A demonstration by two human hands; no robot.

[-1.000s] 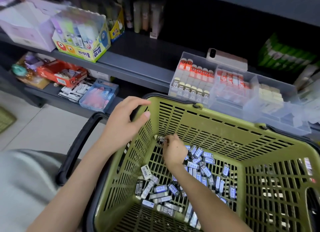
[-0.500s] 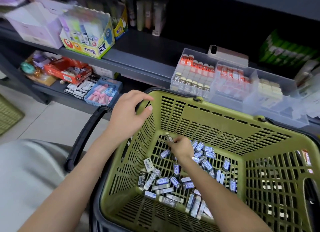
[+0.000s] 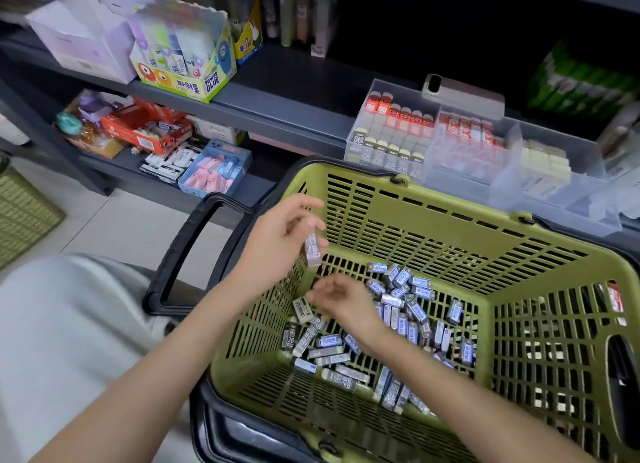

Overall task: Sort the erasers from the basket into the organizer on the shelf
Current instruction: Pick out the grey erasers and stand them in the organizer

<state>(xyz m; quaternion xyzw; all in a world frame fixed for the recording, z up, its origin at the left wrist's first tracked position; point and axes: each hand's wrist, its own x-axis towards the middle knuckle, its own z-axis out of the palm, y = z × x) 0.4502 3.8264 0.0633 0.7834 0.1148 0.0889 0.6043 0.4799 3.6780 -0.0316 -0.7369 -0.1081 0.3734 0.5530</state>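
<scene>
Dark grey metal shelving (image 3: pixel 294 116) with flat, matte boards fills the background beyond the basket (image 3: pixel 485 211), and pale smooth floor tiles (image 3: pixel 121 227) show to the basket's left. The basket is olive-green moulded plastic, box-shaped, its walls and floor cut with rows of narrow slots. A black looped handle (image 3: pixel 187 251) is folded down outside its left wall.

Just beyond the basket's far rim sits the organizer (image 3: pixel 512 144), a clear, hard plastic tray split by thin walls into compartments. These hold upright rows of small blocks, some in red sleeves, some in dark ones, some cream.

On the basket's slotted floor lie the loose erasers (image 3: pixel 398 310), small rectangular bars in glossy printed paper sleeves, blue-white or grey-black with "2B". They are scattered flat and point every way.

The left hand (image 3: pixel 277 241) hovers over the basket's left wall, and its fingertips pinch one held eraser (image 3: pixel 311 251). The pinch is at the bar's upper end, so most of its length hangs below the fingers. Its long axis stands nearly upright, slightly tilted, with the lower end pointing down into the basket. Motion blur softens its print.

The right hand (image 3: pixel 341 300) is lower, inside the basket and near its left wall, above the loose erasers. Its fingers are loosely curled with nothing visible between them.

A soft light-grey garment (image 3: pixel 69 324) covers the near-left area outside the basket.
</scene>
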